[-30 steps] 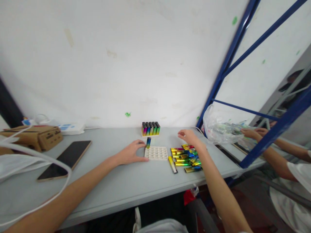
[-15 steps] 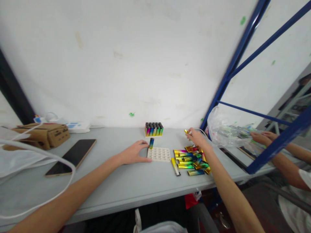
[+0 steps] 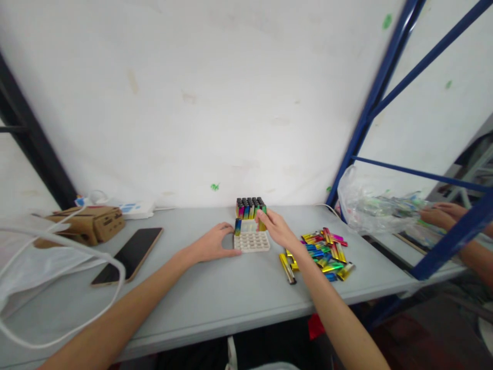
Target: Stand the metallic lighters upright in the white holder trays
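Observation:
A white tray [image 3: 252,243] with rows of square holes lies on the table. At its back left corner stands a blue-and-gold lighter [image 3: 238,226]. My left hand [image 3: 211,243] steadies the tray from the left, thumb at the front corner and fingers at the back. Over the tray's back right corner, my right hand [image 3: 276,229] pinches a gold-coloured lighter [image 3: 262,225], partly covered by the fingers. Behind, a full block of lighters [image 3: 248,208] with black tops stands near the wall. A loose pile of shiny coloured lighters [image 3: 321,252] lies to the right.
To the left are a dark phone [image 3: 129,255], a cardboard box [image 3: 94,222] and a looping white cable [image 3: 115,263]. A blue metal frame [image 3: 356,136] rises on the right. Beyond it, a co-worker's hands [image 3: 442,211] are at a clear plastic bag [image 3: 365,205].
My right hand has moved left from beyond the pile to the tray, carrying the gold-coloured lighter. My left hand stays at the tray. The view has shifted slightly.

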`<state>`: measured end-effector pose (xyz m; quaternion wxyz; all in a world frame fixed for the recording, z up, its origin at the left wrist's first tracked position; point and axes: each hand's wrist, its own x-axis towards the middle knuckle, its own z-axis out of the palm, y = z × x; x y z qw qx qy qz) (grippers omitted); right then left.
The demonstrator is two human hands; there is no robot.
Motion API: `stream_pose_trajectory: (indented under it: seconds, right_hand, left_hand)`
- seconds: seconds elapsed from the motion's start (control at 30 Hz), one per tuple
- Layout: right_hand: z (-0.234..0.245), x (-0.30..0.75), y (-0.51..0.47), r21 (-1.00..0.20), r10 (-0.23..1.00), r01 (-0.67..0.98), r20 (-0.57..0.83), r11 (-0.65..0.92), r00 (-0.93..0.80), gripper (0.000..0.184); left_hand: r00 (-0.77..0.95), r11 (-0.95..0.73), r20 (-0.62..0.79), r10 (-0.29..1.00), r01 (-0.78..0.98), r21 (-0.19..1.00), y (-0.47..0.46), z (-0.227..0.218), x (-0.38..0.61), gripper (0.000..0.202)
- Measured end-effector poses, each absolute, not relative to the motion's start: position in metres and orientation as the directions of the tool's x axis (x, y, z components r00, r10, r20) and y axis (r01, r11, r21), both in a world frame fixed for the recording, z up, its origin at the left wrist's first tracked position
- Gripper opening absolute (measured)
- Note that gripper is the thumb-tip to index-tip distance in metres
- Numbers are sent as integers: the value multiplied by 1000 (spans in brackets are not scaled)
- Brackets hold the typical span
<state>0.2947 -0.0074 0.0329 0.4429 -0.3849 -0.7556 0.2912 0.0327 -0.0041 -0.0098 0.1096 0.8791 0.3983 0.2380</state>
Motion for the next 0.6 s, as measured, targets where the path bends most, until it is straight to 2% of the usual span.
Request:
stream_pose_trajectory:
  seconds: [0.13, 0.27, 0.4, 0.5, 0.6]
  right_hand:
    - [20, 294, -9, -829, 862, 310, 345, 466, -372, 53]
    - [13, 287, -10, -797, 883, 389, 378, 463, -277, 49]
    - [19, 279, -16, -693, 880, 548, 421, 469, -220, 55]
    - [24, 276, -21, -589, 890, 696, 425, 411, -166, 58]
    - [27, 274, -24, -542, 899, 766, 424, 347, -107, 56]
  left_hand:
    - [580, -665, 326, 746, 654, 361, -1, -9, 28, 68]
    - [586, -664, 313, 748, 655, 362, -1, -9, 28, 68]
    - [590, -670, 317, 743, 641, 374, 0, -15, 30, 73]
    - [591, -683, 343, 730, 626, 375, 2, -21, 32, 73]
    - [585, -683, 352, 731, 619, 388, 3, -23, 33, 71]
